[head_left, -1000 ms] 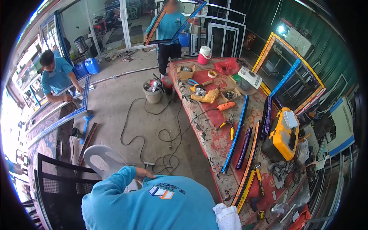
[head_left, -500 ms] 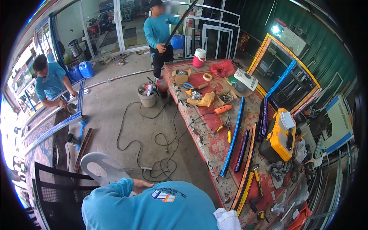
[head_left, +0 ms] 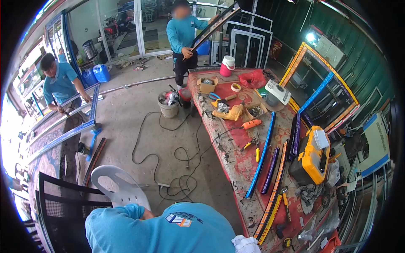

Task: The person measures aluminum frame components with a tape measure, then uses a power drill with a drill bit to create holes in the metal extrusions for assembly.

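Observation:
My torso in a teal shirt (head_left: 168, 232) fills the bottom of the head view. My left arm is bent across its left side. Only a small part of my left hand (head_left: 147, 214) shows past the sleeve, near a light grey plastic chair (head_left: 124, 187); its fingers are hidden. My right hand is out of sight. White cloth (head_left: 246, 244) bunches at the right edge of my shirt, beside the worktable's red cover (head_left: 238, 166). On that table lie a blue strip (head_left: 261, 156), a purple strip (head_left: 270, 170) and an orange strip (head_left: 273, 185).
A yellow-black toolbox (head_left: 312, 156), a yellow drill (head_left: 230, 112) and a hammer (head_left: 286, 204) are on the table. Cords (head_left: 179, 185) loop over the floor near a bucket (head_left: 169, 109). One co-worker (head_left: 181, 36) holds a dark strip; another (head_left: 63, 86) handles a frame (head_left: 90, 109).
My left hand has drawn back towards my body and shows less. The standing co-worker's strip has swung to a flatter angle. The view has shifted slightly, showing more of the chair.

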A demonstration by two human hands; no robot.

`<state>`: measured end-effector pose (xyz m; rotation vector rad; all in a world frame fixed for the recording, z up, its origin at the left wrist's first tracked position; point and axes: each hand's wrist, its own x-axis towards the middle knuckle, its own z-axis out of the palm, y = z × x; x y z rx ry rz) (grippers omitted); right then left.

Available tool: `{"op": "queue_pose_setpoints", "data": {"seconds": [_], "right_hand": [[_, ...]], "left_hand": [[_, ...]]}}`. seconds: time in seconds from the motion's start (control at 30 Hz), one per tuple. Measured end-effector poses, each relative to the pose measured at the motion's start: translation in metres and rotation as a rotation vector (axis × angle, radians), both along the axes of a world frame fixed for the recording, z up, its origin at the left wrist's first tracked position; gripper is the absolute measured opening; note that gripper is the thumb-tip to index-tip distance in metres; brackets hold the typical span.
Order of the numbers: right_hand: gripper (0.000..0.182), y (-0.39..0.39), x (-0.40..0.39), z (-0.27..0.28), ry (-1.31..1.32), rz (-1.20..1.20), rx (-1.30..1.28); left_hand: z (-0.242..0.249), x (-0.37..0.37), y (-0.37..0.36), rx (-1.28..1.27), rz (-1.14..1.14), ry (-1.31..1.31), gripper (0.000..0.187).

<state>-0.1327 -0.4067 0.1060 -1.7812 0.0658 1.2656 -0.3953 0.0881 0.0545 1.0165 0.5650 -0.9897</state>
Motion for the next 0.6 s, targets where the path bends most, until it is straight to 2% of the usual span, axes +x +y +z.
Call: {"op": "queue_pose_setpoints", "data": {"seconds": [0.6], "right_hand": [[0.043, -0.005, -0.019, -0.016, 0.027, 0.023, -0.010]], "left_hand": [[-0.006, -0.032, -0.001, 0.172, -0.135, -0.059, 0.043]]}}
